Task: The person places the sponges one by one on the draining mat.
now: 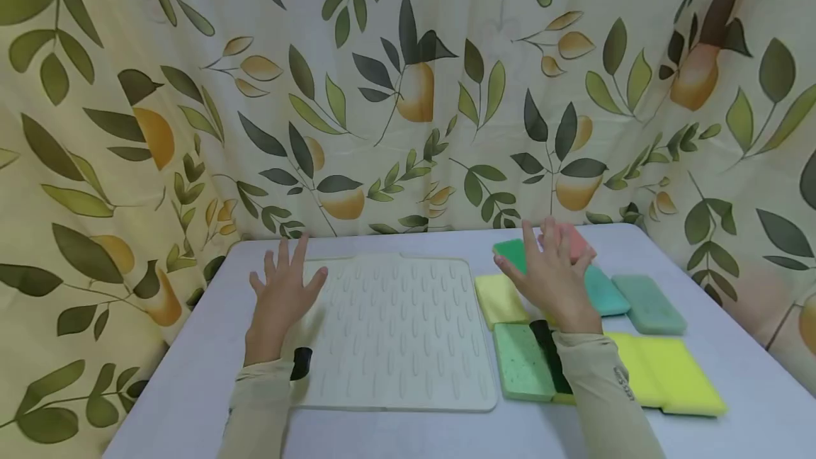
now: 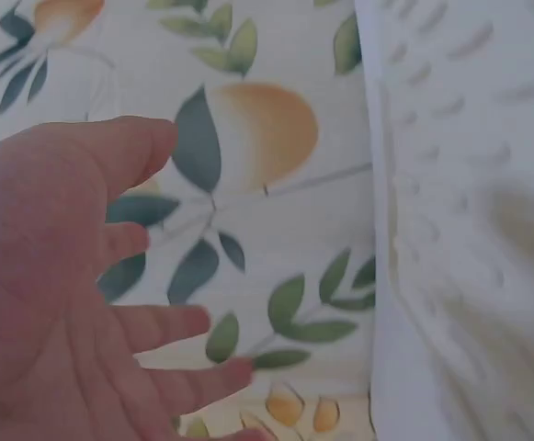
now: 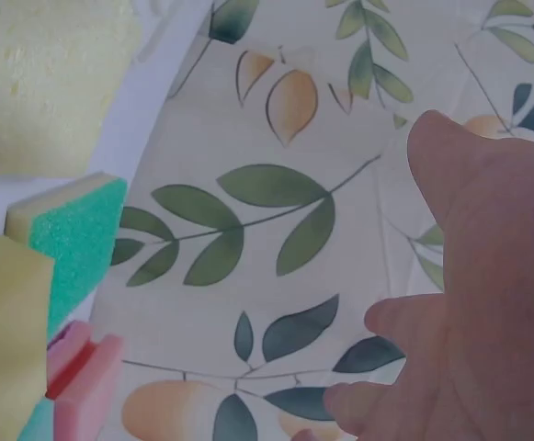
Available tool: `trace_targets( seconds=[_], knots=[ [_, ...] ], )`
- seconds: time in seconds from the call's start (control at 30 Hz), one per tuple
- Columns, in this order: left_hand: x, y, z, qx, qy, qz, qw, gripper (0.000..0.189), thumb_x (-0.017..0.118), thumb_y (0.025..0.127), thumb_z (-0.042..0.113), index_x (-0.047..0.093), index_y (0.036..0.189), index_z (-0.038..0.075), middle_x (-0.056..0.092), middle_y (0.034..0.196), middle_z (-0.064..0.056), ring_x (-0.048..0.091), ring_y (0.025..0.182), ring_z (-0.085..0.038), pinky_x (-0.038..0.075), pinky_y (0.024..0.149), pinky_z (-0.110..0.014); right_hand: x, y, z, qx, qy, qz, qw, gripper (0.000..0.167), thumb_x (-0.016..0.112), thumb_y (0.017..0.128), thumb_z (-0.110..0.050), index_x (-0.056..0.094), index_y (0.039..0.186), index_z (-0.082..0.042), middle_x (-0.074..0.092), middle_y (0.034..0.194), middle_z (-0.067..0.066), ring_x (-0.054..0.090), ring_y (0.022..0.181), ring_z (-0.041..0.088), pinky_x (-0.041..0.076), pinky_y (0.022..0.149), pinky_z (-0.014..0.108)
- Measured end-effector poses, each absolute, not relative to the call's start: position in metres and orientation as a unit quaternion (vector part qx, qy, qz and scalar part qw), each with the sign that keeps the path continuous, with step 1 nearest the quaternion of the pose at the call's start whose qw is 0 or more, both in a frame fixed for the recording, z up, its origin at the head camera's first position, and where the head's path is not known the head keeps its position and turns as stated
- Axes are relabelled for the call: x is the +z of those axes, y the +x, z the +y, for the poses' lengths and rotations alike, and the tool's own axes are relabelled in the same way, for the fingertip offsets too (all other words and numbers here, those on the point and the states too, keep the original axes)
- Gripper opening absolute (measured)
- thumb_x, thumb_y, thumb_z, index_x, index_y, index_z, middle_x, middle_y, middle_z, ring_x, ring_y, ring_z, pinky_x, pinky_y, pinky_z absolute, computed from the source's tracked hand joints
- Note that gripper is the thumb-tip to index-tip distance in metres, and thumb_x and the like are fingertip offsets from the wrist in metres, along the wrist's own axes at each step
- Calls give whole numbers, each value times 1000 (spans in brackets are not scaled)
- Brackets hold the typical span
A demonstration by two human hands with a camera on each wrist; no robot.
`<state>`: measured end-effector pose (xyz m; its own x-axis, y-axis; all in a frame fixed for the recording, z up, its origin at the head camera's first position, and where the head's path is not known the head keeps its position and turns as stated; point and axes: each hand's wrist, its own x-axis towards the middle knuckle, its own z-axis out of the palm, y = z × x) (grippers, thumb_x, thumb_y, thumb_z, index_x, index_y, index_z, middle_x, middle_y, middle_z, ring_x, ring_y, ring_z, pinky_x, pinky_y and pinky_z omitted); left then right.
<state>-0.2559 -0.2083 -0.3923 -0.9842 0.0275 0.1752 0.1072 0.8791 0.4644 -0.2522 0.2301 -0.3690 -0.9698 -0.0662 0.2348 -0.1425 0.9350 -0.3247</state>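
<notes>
My left hand [image 1: 283,296] hovers with fingers spread over the left edge of a white mat [image 1: 395,331] with raised oblong ridges. Nothing is in its palm [image 2: 55,276] in the left wrist view. Above a group of coloured sponges, my right hand [image 1: 551,278] is likewise spread and holds nothing. Around and beneath it lie a pale yellow sponge [image 1: 500,299], a green one [image 1: 510,253], a pink one [image 1: 576,241] and a teal one [image 1: 605,292]. A speckled green sponge [image 1: 523,363] lies by the right wrist, partly hidden by the dark strap.
Farther right on the white table [image 1: 185,374] are a pale green sponge [image 1: 649,303] and bright yellow sponges [image 1: 682,374] side by side. A leaf-and-fruit patterned curtain [image 1: 395,91] hangs behind the table and along both sides.
</notes>
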Motion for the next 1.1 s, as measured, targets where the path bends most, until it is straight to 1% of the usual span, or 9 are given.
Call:
trace_targets(
  seconds=[0.23, 0.37, 0.43, 0.53, 0.6, 0.67, 0.83, 1.0, 1.1],
  knots=[
    [-392, -250, -259, -297, -32, -954, 17, 80, 48, 114, 38, 8, 170, -3, 19, 167, -39, 21, 151, -61, 23, 115, -77, -365, -253, 233, 191, 65, -974, 103, 95, 53, 109, -58, 12, 169, 3, -5, 170, 38, -9, 154, 61, -11, 104, 90],
    [-396, -247, -279, -297, -32, -954, -13, 75, 49, 114, 37, 18, 166, -8, 36, 157, -42, 36, 145, -60, 32, 114, -72, -361, -256, 233, 204, 70, -971, 104, 94, 55, 109, -55, 13, 169, 3, -6, 170, 37, -9, 155, 61, -12, 103, 90],
    [-400, -244, -285, -292, -21, -955, -37, 69, 50, 114, 35, 29, 162, -9, 52, 145, -41, 53, 132, -56, 42, 107, -69, -359, -258, 234, 208, 71, -970, 107, 93, 55, 109, -53, 13, 169, 3, -7, 170, 37, -8, 155, 61, -12, 103, 89],
    [-408, -240, -292, -301, 0, -951, -74, 52, 53, 113, 28, 48, 146, -11, 68, 113, -30, 70, 95, -41, 55, 89, -55, -359, -258, 237, 206, 73, -970, 106, 92, 54, 110, -53, 11, 169, 3, -7, 170, 37, -8, 155, 60, -9, 104, 90],
    [-414, -237, -296, -310, 13, -946, -91, 40, 56, 111, 23, 55, 132, -11, 68, 100, -21, 68, 76, -29, 57, 77, -47, -361, -257, 238, 211, 74, -970, 95, 91, 53, 111, -51, 9, 170, 2, -8, 170, 38, -8, 155, 61, -7, 104, 90],
    [-419, -237, -295, -319, 17, -942, -100, 28, 57, 108, 17, 57, 120, -8, 65, 92, -15, 64, 66, -25, 56, 68, -41, -362, -254, 242, 215, 74, -970, 91, 90, 53, 111, -50, 8, 170, 2, -7, 170, 38, -7, 154, 61, -4, 104, 91],
    [-426, -235, -297, -316, 24, -943, -101, 9, 55, 100, 2, 57, 105, -5, 63, 88, -14, 63, 64, -24, 53, 62, -38, -362, -251, 245, 239, 86, -963, 85, 87, 56, 111, -43, 10, 169, 3, -4, 169, 39, -3, 155, 61, 3, 108, 89],
    [-425, -231, -299, -321, 9, -940, -118, 5, 55, 98, -1, 56, 97, -5, 61, 81, -13, 64, 65, -23, 56, 61, -37, -356, -252, 251, 264, 94, -958, 68, 88, 57, 111, -39, 7, 169, 4, -6, 169, 39, 0, 155, 60, 9, 114, 82],
    [-419, -232, -297, -325, 3, -935, -140, 4, 54, 99, -2, 55, 97, -5, 61, 78, -13, 63, 64, -24, 57, 61, -38, -352, -252, 259, 296, 98, -949, 56, 86, 54, 113, -37, 4, 169, 5, -7, 170, 37, 12, 154, 59, 16, 116, 79]
  ],
)
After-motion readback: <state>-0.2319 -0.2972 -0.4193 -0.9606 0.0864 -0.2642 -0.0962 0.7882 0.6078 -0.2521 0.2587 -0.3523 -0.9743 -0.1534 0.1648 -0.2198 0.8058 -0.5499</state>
